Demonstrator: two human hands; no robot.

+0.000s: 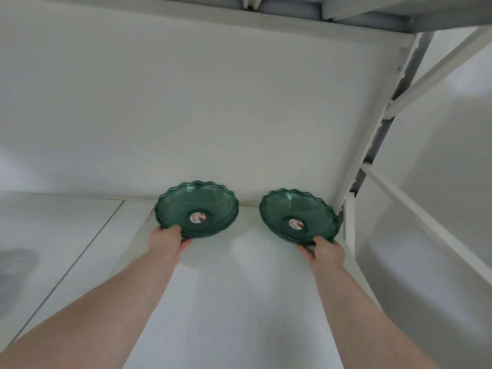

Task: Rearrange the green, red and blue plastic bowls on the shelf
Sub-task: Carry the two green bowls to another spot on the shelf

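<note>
1. two green bowls sit on the white shelf (pixel 239 288), both near the back wall. each looks like a small stack, since doubled rims show at the near edge, but i can't count them.
2. left hand (pixel 166 242) is pinched on the near rim of the left bowl (pixel 197 206), thumb over the lip and the other fingers tucked under. the bowl lies straight ahead of those fingers, away from the person.
3. right hand (pixel 326 253) has the same kind of grip on the near rim of the right bowl (pixel 296 214), thumb on top and fingers below. that bowl lies ahead and a bit left of the fingers, with its far side close to the shelf's upright post.
4. the bowls are round, so no long axis to worry about. what matters is that each hand holds the near edge only, and the two bowls are near each other but not touching.
5. my guess is they slide or lift next. no red or blue bowls in view, so plenty seems left to do.
6. risk: a one-edge grip could tip a stack.
</note>
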